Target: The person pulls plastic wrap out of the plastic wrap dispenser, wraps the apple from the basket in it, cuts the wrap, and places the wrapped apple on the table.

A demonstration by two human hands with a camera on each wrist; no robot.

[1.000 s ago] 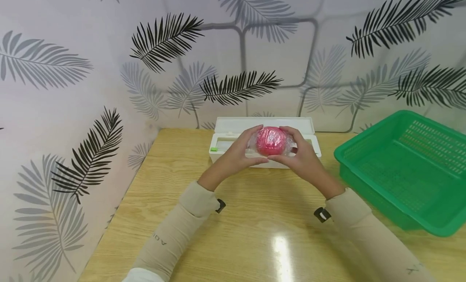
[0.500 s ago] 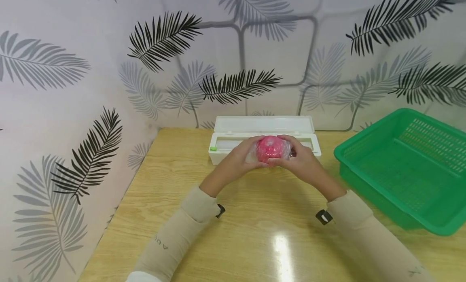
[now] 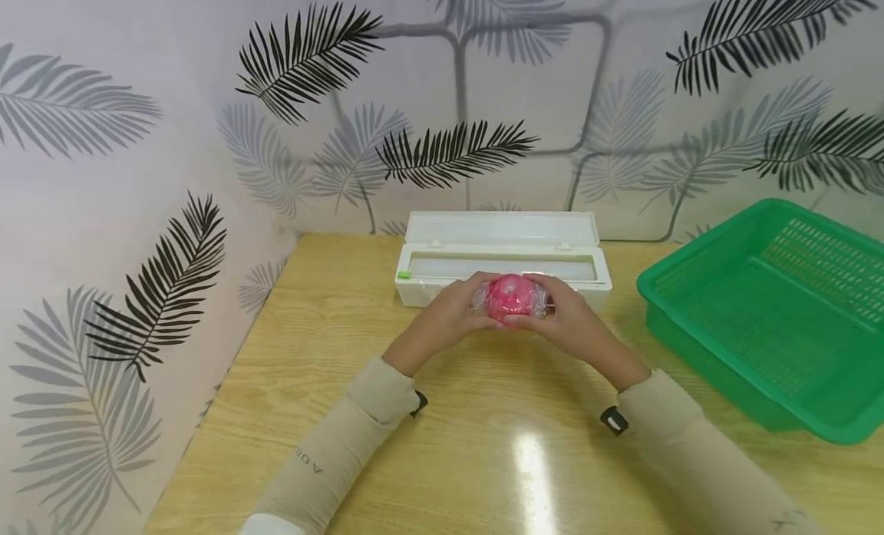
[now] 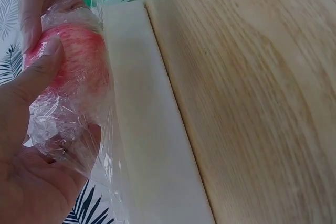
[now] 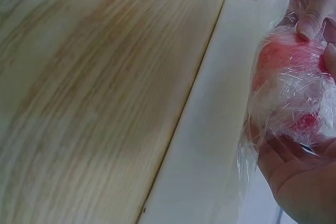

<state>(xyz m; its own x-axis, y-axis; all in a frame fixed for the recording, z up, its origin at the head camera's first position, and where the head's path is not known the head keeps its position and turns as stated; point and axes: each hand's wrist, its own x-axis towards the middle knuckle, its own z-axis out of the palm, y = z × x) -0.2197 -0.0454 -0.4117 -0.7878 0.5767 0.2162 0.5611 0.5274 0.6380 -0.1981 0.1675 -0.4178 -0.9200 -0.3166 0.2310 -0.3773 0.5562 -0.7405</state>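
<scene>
In the head view a red-pink apple (image 3: 511, 298) wrapped in crinkled clear plastic film is held between both hands, in front of a white plastic-wrap dispenser (image 3: 573, 289). My left hand (image 3: 445, 320) grips its left side, the thumb in front and fingers behind. From the right, my right hand (image 3: 573, 320) grips it the same way. Close up in the left wrist view, the apple (image 4: 84, 59) shows streaky red skin under the film. Loose plastic film (image 5: 247, 145) stretches from the apple toward the dispenser in the right wrist view. The fingers behind the apple are partly hidden.
The dispenser's lid (image 3: 500, 228) stands raised against the patterned wall, with a green slider (image 3: 404, 275) at its left end. A green perforated basket (image 3: 760, 397) is at the right of the wooden table (image 3: 483, 443).
Both hands have brought the apple down and toward me, off the dispenser's middle to its front edge. The apple has turned, showing a paler spot on top. The head view has tipped slightly down.
</scene>
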